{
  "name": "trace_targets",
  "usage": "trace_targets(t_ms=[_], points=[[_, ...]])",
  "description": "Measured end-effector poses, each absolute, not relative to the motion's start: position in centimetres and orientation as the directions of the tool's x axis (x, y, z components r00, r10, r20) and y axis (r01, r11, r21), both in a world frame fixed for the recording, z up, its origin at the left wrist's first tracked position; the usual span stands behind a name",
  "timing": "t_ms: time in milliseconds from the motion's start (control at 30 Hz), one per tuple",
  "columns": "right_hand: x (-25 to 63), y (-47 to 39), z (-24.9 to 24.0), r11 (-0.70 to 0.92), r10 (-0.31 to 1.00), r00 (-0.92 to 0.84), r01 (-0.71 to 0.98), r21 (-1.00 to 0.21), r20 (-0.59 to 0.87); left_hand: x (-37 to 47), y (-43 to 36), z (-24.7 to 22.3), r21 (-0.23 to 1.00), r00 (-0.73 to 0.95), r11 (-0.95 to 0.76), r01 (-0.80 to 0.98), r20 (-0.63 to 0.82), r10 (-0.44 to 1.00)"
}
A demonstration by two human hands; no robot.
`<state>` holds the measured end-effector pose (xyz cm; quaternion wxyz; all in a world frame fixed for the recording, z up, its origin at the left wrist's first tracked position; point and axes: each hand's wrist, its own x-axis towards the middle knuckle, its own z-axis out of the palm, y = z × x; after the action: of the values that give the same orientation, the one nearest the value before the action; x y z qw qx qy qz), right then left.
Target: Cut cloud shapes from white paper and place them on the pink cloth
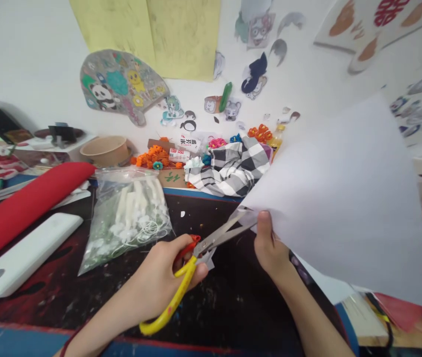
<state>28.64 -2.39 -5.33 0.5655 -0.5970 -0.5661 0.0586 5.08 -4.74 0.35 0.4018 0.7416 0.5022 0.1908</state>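
Observation:
My left hand (159, 277) grips a pair of scissors (214, 239) with yellow and red handles. The steel blades are slightly apart, and their tips meet the lower left corner of a large white sheet of paper (344, 198). My right hand (270, 245) pinches that sheet near the same corner, thumb on top, and holds it up tilted over the right side of the dark table (226, 302). A small white scrap lies under the blades.
A clear plastic bag (129, 213) of white pieces lies left of the scissors. Further left are a red roll (21, 208) and a flat white device (25, 253). At the back stand a black-and-white checked cloth (233, 166), a paper bowl (104, 149) and orange craft flowers (155, 156).

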Motion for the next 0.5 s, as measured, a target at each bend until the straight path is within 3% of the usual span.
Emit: trace_targets(t_ms=[367, 500], points=[[28.1, -2.8, -3.8, 0.290, 0.795, 0.371, 0.463, -0.838, 0.480, 5.3, -4.4, 0.4, 0.768, 0.392, -0.165, 0.619, -0.120, 0.912], [27.8, -2.7, -3.6, 0.329, 0.767, 0.386, 0.449, -0.831, 0.512, 5.3, -4.0, 1.0, 0.754, 0.414, -0.169, 0.635, -0.148, 0.898]])
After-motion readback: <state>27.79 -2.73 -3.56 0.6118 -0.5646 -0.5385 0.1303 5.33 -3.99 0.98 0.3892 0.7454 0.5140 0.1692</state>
